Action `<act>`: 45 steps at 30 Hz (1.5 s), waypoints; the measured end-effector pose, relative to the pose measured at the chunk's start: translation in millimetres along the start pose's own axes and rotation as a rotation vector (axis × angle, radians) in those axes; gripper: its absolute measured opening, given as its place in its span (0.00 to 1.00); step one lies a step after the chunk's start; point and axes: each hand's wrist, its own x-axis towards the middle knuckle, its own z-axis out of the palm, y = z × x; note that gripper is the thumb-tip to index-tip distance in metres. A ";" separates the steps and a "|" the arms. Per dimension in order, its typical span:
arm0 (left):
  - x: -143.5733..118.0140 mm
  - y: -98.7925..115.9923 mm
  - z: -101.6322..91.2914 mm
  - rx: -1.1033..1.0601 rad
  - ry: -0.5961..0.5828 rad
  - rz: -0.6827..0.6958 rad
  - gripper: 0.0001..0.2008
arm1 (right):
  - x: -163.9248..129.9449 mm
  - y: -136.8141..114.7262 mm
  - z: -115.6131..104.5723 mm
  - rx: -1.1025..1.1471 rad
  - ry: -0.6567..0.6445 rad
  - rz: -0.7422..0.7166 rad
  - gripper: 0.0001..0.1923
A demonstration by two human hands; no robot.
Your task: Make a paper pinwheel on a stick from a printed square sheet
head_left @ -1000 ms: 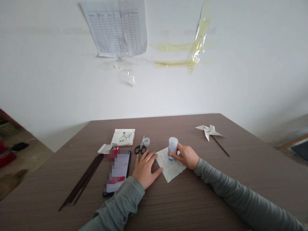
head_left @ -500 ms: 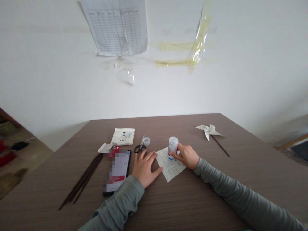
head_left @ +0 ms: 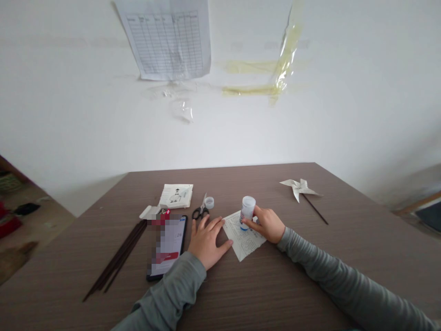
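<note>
1. Right hand (head_left: 267, 224) wrapped around the small white plastic glue bottle (head_left: 247, 212), held upright with its base on the square printed paper sheet (head_left: 243, 236) at mid-table.
2. Left hand (head_left: 206, 240) open and flat, palm down on the brown wood-grain table (head_left: 275, 285), thumb tip touching the sheet's left edge.
3. Likely slip: only the thumb pins the sheet, so a push from the bottle could slide or turn it. A firmer press on the paper itself would guard against that.
4. Likely smear: bottle appears uncapped, its small round translucent cap (head_left: 209, 202) lying well apart near the black-handled scissors (head_left: 201, 211). A tilt or squeeze could spread glue beyond the intended spot, or onto the table.
5. Likely knock: scissors lie just beyond the left fingertips; a careless reach could nudge them.
6. Black smartphone (head_left: 168, 247) with lit screen just left of the left hand, close enough to catch a sleeve.
7. Bundle of thin dark wooden sticks (head_left: 119, 259) further left, lying diagonally.
8. Small white illustrated booklet (head_left: 176, 196) behind the phone, a small white and red item beside it, too small to identify.
9. Finished white paper pinwheel on a dark stick (head_left: 301, 189) far right, well apart from both hands.
10. Nothing between the hands and the sheet.
</note>
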 end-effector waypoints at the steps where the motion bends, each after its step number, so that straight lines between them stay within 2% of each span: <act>1: 0.0 -1.1 0.9 -0.003 0.006 0.001 0.35 | 0.0 -0.6 -0.5 -0.013 -0.010 0.005 0.14; 6: 0.6 -6.7 6.3 -0.018 0.029 0.038 0.34 | 0.9 -3.1 -3.1 -0.055 -0.029 0.021 0.13; 10: 0.4 -4.6 5.2 -0.010 0.002 0.028 0.35 | 1.3 -3.8 -3.7 -0.050 -0.033 0.034 0.12; 17: -0.2 -0.8 0.9 -0.008 -0.009 0.008 0.35 | -1.1 -5.1 -3.6 0.081 0.061 -0.013 0.18; 24: 0.0 -3.9 3.6 -0.006 0.003 0.000 0.35 | -0.4 -3.5 -2.3 0.098 0.053 -0.002 0.21; 35: -0.6 -1.4 -0.1 -0.008 -0.004 0.003 0.35 | -1.4 -2.7 -2.9 0.126 0.044 -0.023 0.18; 40: -0.1 -3.5 1.0 -0.007 -0.010 0.007 0.35 | -2.1 4.4 1.6 0.294 0.070 0.054 0.22; 45: 1.0 -8.6 7.8 -0.008 0.028 0.021 0.35 | 0.4 13.4 2.7 0.524 0.226 0.096 0.33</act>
